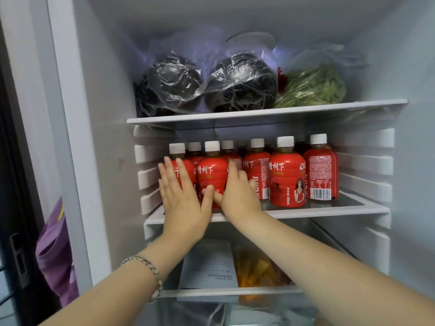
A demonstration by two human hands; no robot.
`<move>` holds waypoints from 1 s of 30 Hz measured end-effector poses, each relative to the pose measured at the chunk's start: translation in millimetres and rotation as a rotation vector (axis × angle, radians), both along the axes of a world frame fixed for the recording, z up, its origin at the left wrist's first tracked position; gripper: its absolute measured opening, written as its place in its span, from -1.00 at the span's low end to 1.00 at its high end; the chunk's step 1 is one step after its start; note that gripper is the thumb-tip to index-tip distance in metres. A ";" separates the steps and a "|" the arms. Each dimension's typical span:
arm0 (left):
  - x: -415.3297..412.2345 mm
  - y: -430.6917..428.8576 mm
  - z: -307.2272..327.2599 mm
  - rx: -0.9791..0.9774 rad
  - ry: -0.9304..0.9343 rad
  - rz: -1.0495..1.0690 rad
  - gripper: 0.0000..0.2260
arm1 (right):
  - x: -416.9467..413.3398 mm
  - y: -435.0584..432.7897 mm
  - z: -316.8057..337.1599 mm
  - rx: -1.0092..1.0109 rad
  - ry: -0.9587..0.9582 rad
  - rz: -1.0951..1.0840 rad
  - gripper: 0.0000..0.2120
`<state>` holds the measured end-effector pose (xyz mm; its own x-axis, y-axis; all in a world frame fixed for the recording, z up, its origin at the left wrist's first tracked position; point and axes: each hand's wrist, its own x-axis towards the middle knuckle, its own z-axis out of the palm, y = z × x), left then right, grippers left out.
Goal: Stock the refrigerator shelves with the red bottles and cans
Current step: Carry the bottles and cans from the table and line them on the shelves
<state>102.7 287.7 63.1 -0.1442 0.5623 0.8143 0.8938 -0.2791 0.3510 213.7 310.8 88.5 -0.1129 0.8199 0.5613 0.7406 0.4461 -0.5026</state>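
A bare left forearm wearing a beaded metal bracelet and a bare right forearm reach up from six o'clock into the open white refrigerator. The left hand lies flat, fingers straight and a little spread, against the front of the leftmost red plastic bottle with a white screw cap. The right hand is spread too, its outer fingers slightly bent, resting on the red bottle behind it; neither hand seems to grip anything.

The two thumbs meet low on the red ribbed bottle with white lettering. It stands upright at twelve o'clock from the thumbs, left fingers at its nine o'clock, right fingers at its three. Both hands are equally near.

All the red bottles stand upright in rows on the white-trimmed glass middle shelf, near its front edge. No cans are in view.

The coming move looks like a push straight back to square the row; pressing low should keep the bottles from tipping.
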 end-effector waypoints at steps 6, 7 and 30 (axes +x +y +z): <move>-6.1 -8.6 -6.4 -0.024 0.049 -0.036 -0.27 | 11.9 -16.5 -12.3 -0.057 -0.077 -0.063 -0.04; -6.6 -7.1 -5.6 -0.025 0.052 -0.033 -0.25 | 10.6 -14.2 -11.6 -0.054 -0.130 -0.102 -0.08; -18.2 -164.2 1.7 -0.476 -0.155 0.201 -0.84 | -26.3 -106.0 0.3 0.063 -0.660 0.409 -0.82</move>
<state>84.5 123.5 64.8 -0.3851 0.8130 0.4368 0.8411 0.1144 0.5286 187.5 204.8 88.8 -0.7266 0.6099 0.3165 0.6480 0.7614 0.0204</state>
